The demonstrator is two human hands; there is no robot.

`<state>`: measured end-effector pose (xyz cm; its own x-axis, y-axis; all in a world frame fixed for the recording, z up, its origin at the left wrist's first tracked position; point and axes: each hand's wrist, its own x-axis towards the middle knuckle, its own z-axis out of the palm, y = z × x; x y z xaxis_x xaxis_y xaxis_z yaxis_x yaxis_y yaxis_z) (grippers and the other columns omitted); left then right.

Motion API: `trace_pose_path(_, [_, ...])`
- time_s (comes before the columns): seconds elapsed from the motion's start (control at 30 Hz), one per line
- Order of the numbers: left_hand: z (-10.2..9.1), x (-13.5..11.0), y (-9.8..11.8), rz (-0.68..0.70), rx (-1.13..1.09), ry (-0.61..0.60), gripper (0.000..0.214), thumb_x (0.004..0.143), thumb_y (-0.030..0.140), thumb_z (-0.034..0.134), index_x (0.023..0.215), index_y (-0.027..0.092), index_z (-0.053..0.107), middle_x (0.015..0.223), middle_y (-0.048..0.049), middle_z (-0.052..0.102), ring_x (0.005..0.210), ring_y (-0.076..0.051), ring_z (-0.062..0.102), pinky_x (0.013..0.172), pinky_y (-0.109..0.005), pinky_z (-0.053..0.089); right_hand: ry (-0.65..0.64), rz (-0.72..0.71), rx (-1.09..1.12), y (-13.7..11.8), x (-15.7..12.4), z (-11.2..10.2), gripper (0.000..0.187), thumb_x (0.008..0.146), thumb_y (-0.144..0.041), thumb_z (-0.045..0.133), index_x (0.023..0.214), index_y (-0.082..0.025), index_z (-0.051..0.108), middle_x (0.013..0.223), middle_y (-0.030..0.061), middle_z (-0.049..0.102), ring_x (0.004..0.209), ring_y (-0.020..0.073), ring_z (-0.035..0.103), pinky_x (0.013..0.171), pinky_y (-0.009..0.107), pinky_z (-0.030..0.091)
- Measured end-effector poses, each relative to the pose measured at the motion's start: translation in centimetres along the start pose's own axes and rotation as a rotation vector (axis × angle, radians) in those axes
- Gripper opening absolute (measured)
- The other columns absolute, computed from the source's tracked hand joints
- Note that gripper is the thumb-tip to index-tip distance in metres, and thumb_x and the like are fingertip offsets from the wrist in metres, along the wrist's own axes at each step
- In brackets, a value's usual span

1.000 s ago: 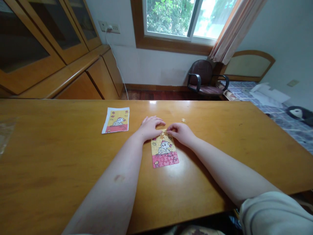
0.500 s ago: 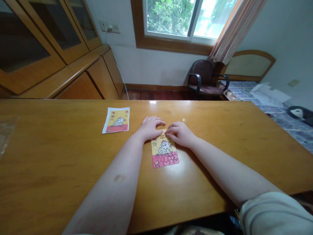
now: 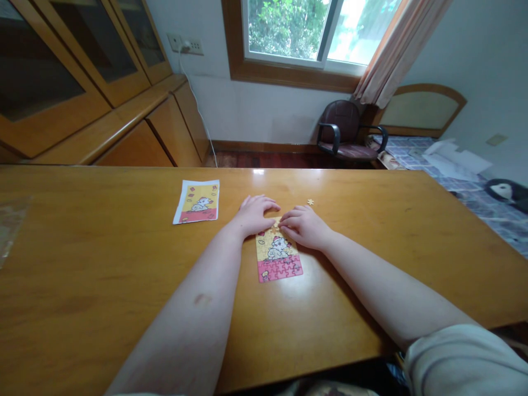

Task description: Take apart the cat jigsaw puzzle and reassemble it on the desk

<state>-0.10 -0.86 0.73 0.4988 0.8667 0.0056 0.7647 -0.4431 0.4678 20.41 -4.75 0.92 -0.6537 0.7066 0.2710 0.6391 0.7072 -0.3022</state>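
Note:
A small jigsaw puzzle point(image 3: 279, 254) with a white cartoon animal on yellow and pink lies flat on the table. My left hand point(image 3: 256, 214) rests at its upper left corner, fingers stretched out and thumb touching the top part. From the right, my right hand point(image 3: 304, 225) reaches over the upper edge with its fingertips pinched on a small yellow puzzle piece point(image 3: 276, 225); the fingers partly hide it. One loose puzzle piece point(image 3: 310, 202) lies just beyond my right hand. To the left is a printed reference picture point(image 3: 201, 202) showing the same drawing.
The wooden table point(image 3: 103, 264) spans the view, with a clear plastic bag point(image 3: 12, 225) at its left edge. Behind it stand a wooden cabinet point(image 3: 136, 132), an office chair point(image 3: 344, 129) and a bed point(image 3: 437, 159) with a checked cover.
Almost nothing differs. Both hands stay at the top of the puzzle, with only a slight shift of the right fingertips.

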Motion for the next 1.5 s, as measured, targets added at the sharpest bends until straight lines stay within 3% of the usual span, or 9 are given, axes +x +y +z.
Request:
trace_pose_path(0.4, [0.0,0.0,0.0,0.003,0.003,0.005,0.040,0.077,0.042,0.060,0.116,0.034,0.066,0.136,0.0013,0.057,0.135,-0.030,0.039,0.117,-0.055,0.016,-0.043,0.105,-0.073,-0.6,0.2,-0.7,0.023,0.092,-0.034,0.054,0.093,-0.020,0.073,0.099,0.0076,0.070,0.091,0.0213,0.057,0.086,0.036,0.037])
trace_pose_path(0.47, [0.1,0.0,-0.1,0.006,-0.003,0.003,0.042,0.076,0.046,0.061,0.116,0.034,0.066,0.136,0.0012,0.057,0.136,-0.030,0.038,0.117,-0.057,0.016,0.008,0.213,-0.128,-0.1,0.2,-1.1,0.025,0.093,-0.033,0.052,0.097,-0.019,0.072,0.102,0.0092,0.069,0.095,0.0232,0.057,0.088,0.037,0.037])
trace_pose_path(0.57, [0.1,0.1,-0.3,0.009,-0.009,-0.009,0.045,0.074,0.047,0.064,0.117,0.034,0.065,0.137,0.0012,0.056,0.137,-0.031,0.037,0.116,-0.058,0.016,0.102,0.497,-0.276,1.3,0.0,-1.7,0.031,0.094,-0.029,0.049,0.115,-0.016,0.067,0.115,0.0142,0.066,0.102,0.0288,0.057,0.088,0.041,0.037])
trace_pose_path(0.67, [0.1,0.1,-0.3,0.007,-0.012,-0.016,0.045,0.074,0.045,0.065,0.117,0.033,0.065,0.137,0.0010,0.056,0.137,-0.031,0.037,0.117,-0.057,0.015,0.053,0.628,-0.348,2.8,-0.3,-2.1,0.035,0.093,-0.028,0.050,0.123,-0.017,0.063,0.124,0.0150,0.063,0.105,0.0321,0.056,0.086,0.042,0.039])
trace_pose_path(0.77, [0.0,0.1,-0.2,0.008,-0.013,-0.015,0.044,0.074,0.043,0.064,0.117,0.033,0.065,0.136,0.0011,0.056,0.137,-0.031,0.037,0.117,-0.056,0.015,-0.036,0.614,-0.330,3.7,-0.3,-1.9,0.026,0.093,-0.028,0.052,0.107,-0.021,0.072,0.117,0.0117,0.067,0.101,0.0289,0.058,0.084,0.039,0.040])
trace_pose_path(0.87, [-0.1,0.1,-0.1,0.002,-0.025,-0.013,0.041,0.077,0.044,0.061,0.116,0.033,0.066,0.136,0.0010,0.057,0.136,-0.030,0.037,0.117,-0.056,0.015,-0.039,0.615,-0.296,3.9,-0.2,-1.7,0.025,0.092,-0.023,0.051,0.096,-0.022,0.075,0.108,0.0105,0.070,0.095,0.0252,0.061,0.081,0.035,0.042])
trace_pose_path(1.03, [-0.1,0.1,0.2,-0.028,-0.067,0.021,0.036,0.084,0.048,0.053,0.112,0.032,0.068,0.132,0.0016,0.061,0.134,-0.029,0.040,0.116,-0.056,0.016,-0.039,0.626,-0.184,3.4,0.0,-1.4,0.017,0.087,-0.019,0.058,0.093,-0.021,0.073,0.101,0.0083,0.071,0.094,0.0241,0.062,0.082,0.034,0.044])
trace_pose_path(1.23, [0.0,0.2,0.3,-0.037,-0.065,0.036,0.033,0.086,0.047,0.051,0.110,0.032,0.068,0.131,0.0023,0.062,0.134,-0.028,0.042,0.116,-0.056,0.018,-0.098,0.528,-0.033,2.0,0.2,-1.5,0.010,0.081,-0.016,0.065,0.089,-0.021,0.069,0.094,0.0051,0.071,0.086,0.0193,0.062,0.078,0.031,0.045])
trace_pose_path(1.5, [-0.2,0.2,0.4,-0.028,-0.051,0.020,0.034,0.086,0.046,0.051,0.111,0.031,0.068,0.132,0.0014,0.062,0.134,-0.028,0.042,0.116,-0.057,0.019,-0.175,0.509,-0.154,1.5,0.1,-2.8,0.012,0.083,-0.026,0.067,0.091,-0.023,0.075,0.096,0.0075,0.071,0.086,0.0228,0.065,0.076,0.032,0.045])
